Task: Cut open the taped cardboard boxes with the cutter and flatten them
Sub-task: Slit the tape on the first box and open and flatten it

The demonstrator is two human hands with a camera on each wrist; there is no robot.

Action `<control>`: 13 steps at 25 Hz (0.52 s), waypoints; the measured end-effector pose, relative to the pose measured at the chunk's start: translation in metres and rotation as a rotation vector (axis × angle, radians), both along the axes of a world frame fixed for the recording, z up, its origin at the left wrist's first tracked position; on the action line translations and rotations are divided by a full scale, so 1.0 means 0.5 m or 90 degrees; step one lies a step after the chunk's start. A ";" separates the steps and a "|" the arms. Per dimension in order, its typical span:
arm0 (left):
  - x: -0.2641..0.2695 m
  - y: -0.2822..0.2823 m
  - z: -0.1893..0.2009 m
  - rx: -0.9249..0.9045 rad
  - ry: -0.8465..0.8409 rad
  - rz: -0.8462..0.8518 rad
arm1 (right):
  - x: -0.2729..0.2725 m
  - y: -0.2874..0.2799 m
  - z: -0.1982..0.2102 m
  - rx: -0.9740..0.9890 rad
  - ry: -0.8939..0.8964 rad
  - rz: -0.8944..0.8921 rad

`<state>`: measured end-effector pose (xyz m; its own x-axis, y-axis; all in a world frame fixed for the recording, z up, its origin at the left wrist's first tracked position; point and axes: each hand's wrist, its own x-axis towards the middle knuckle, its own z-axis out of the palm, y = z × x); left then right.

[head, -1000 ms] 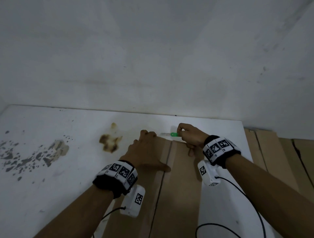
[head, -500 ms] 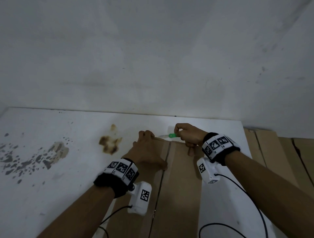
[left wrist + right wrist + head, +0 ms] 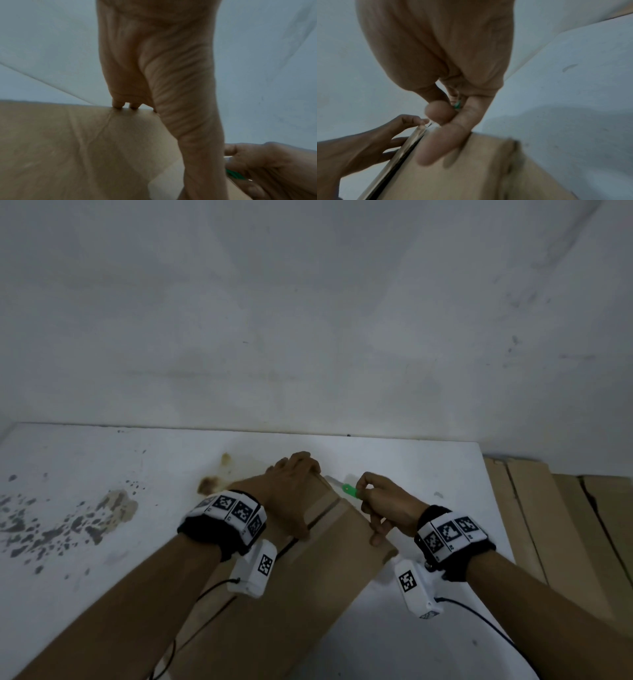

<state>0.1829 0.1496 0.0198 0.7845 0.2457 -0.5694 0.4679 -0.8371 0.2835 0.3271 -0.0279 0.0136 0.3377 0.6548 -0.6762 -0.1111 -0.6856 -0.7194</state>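
Lying flat on the stained white counter (image 3: 85, 542): one brown cardboard box (image 3: 308, 594) with a strip of clear glossy tape (image 3: 402, 152) along its centre seam, far end toward the grey wall (image 3: 308, 320).

Pressing down on the left flap: left hand (image 3: 291, 494), palm on the cardboard, fingers (image 3: 118, 104) curled over the far edge of the box and gripping it, thumb laid along the seam.

Held just beyond the far end of the box, right of the seam: right hand (image 3: 387, 505), fingers clenched around a small green-handled cutter (image 3: 349, 490) with a pale metal blade. Blade pointing left, toward the left hand's fingertips and the end of the seam. Contact between blade tip and tape: cannot tell from any view. One lower finger (image 3: 376, 534) of the right hand extended down onto the right flap, near its right edge.

Seam visible as a dark open line in the right wrist view, tape lying along its left side.

Strapped on both forearms: black wristbands with square black-and-white markers (image 3: 236, 508), each carrying a white camera module (image 3: 255, 570) with a black cable.

Stacked beyond the right edge of the counter: pale wooden boards (image 3: 555, 525).
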 end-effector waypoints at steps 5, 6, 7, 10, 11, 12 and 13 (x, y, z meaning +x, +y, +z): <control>-0.011 -0.021 0.005 -0.022 0.095 -0.034 | -0.029 -0.042 -0.021 0.011 -0.034 0.042; -0.011 -0.025 0.011 -0.023 0.099 -0.041 | -0.029 -0.047 -0.020 0.019 -0.045 0.053; -0.010 -0.030 0.016 -0.024 0.100 -0.046 | -0.028 -0.050 -0.017 0.029 -0.056 0.063; -0.010 -0.038 0.014 -0.010 0.130 -0.072 | -0.021 -0.057 -0.005 0.048 -0.079 0.093; -0.010 -0.043 0.014 -0.004 0.143 -0.085 | -0.019 -0.060 -0.002 0.052 -0.087 0.102; -0.012 -0.047 0.015 0.002 0.147 -0.095 | -0.019 -0.062 0.000 0.055 -0.097 0.110; -0.014 -0.050 0.014 0.006 0.151 -0.102 | -0.019 -0.065 0.000 0.058 -0.108 0.115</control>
<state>0.1760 0.1249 0.0268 0.6594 0.1351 -0.7395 0.3810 -0.9081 0.1738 0.3178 -0.0603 0.0137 0.3135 0.7700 -0.5557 0.1340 -0.6152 -0.7769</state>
